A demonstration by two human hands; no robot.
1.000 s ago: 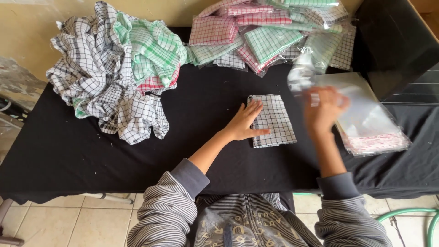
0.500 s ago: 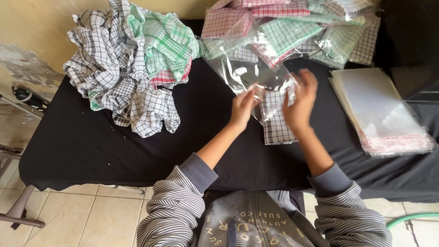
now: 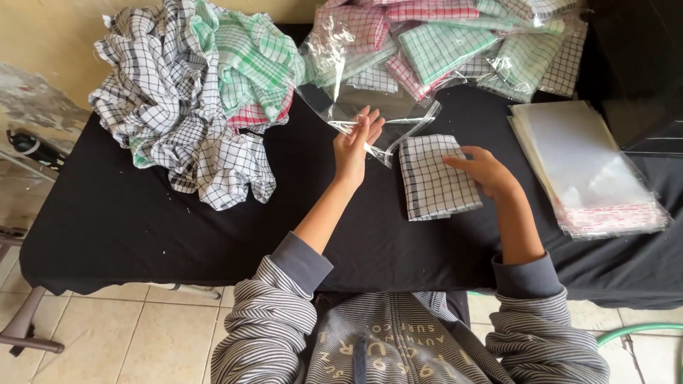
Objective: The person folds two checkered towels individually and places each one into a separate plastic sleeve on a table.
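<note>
Inspection at a distance, largest item first.

The black surface (image 3: 142,227) carried everything. On its far left I noted a heap (image 3: 192,107) of loose checked cloths. At far centre lay a pile of packed cloths (image 3: 455,43) in clear wrap. On the right was a stack (image 3: 583,171) of flat empty bags, well apart from the heap.

Between these, at centre, one clear bag (image 3: 363,107) was lifted off the surface. Its near corner reached down to the far left corner of the folded cloth (image 3: 434,181). The cloth lay flat just in front of me, black-on-white check.

The left hand (image 3: 356,142) stood upright, fingers nearly straight, pinching the bag's near edge. The right hand (image 3: 484,171) lay flat and spread on the cloth's right side, gripping nothing.

Judgement: the step in hand was bringing bag and cloth together, with the cloth not yet inside. Entry would call for the bag's mouth to be parted and squared to the cloth's far short edge. The right hand would need to take a proper hold of the cloth. I could not tell for certain which edge of the bag was the mouth.

The cloth's long axis ran away from me, its far end leaning slightly left and pointing at the bag. The bag lay skewed across that line.
</note>
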